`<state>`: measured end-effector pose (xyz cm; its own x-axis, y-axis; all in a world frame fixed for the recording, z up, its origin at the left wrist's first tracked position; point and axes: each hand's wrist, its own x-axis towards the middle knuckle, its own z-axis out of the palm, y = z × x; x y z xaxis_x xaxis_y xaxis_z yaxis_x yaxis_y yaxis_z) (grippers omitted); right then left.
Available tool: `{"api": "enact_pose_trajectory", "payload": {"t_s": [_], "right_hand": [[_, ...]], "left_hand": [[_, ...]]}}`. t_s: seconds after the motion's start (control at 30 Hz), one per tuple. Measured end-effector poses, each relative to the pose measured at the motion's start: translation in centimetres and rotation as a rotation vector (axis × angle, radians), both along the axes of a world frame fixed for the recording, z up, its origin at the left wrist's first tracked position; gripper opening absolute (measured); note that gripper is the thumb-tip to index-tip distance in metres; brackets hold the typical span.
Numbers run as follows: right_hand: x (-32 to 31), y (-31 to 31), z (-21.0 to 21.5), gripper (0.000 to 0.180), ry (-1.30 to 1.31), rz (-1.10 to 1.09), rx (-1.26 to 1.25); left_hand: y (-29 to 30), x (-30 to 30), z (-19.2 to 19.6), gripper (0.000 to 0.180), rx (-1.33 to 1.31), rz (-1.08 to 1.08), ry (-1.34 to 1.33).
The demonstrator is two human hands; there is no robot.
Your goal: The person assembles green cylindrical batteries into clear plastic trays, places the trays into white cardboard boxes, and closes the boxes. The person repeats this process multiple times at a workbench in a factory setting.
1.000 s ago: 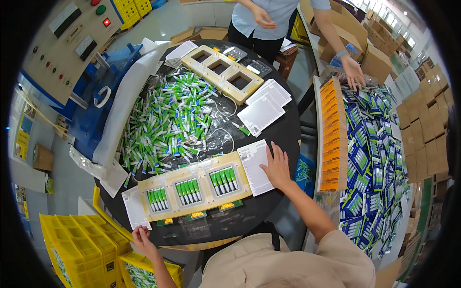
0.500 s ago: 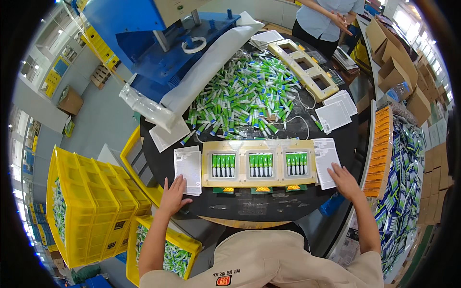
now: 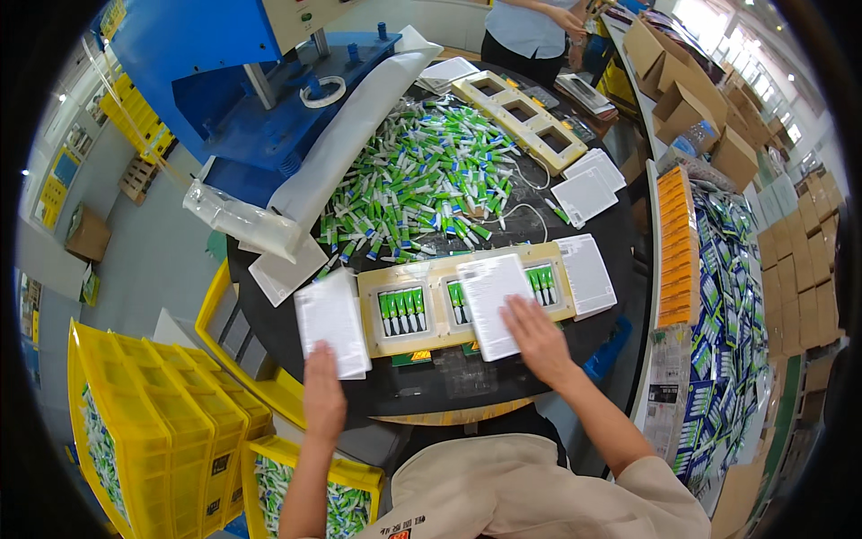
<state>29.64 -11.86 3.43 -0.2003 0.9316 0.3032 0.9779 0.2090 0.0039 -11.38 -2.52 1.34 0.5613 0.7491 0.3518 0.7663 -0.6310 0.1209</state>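
A cream-coloured tray (image 3: 422,344) with three windows lies before me. Rows of small green-and-white tubes (image 3: 401,311) fill the left window and show partly in the other two. My right hand (image 3: 539,341) is closed on a white printed card (image 3: 494,305), held over the middle window and covering part of it. My left hand (image 3: 324,393) has its fingers pressed together on the lower edge of another white card (image 3: 329,314), which seems slightly raised over the pile at the tray's left end. The thumb's grip there is hidden.
Beyond the tray spreads a heap of loose tubes (image 3: 422,171). A blue press (image 3: 260,117) stands far left, a second cream tray (image 3: 521,112) far right. More white cards (image 3: 585,274) lie right. Yellow crates (image 3: 162,404) stand at left, and a person (image 3: 525,36) is beyond the table.
My right hand has moved left from the right-hand pile, bringing a card over the tray. My left hand has come onto the left-hand cards. The whole view has shifted and tilted.
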Motion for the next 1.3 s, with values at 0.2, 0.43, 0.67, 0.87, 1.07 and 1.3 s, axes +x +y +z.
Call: {"api": "enact_pose_trajectory", "payload": {"t_s": [0.2,0.43,0.67,0.87,1.07,1.3], "right_hand": [[-3.1,2.1,-6.0,0.05,-0.052,-0.054,-0.04],[-2.6,1.6,-7.1,0.054,0.014,0.005,-0.149],[-3.0,2.4,-3.5,0.076,0.12,-0.012,-0.297],[4.3,0.0,1.2,0.086,0.358,-0.178,-0.325],[13.9,-3.7,-2.5,0.074,-0.072,-0.41,-0.414],[17.1,-5.5,-6.1,0.049,-0.181,-0.21,-0.367]], "left_hand": [[-0.6,9.1,-2.4,0.052,0.026,-0.193,0.11],[-0.7,8.7,-5.2,0.056,-0.11,-0.287,0.145],[-0.3,10.0,-4.5,0.059,-0.318,-0.229,0.037],[0.3,9.9,-3.9,0.06,-0.416,-0.228,-0.057],[0.9,12.9,-1.8,0.066,-0.346,-0.146,-0.019],[0.0,20.5,-2.1,0.061,-0.216,-0.449,0.266]]}}
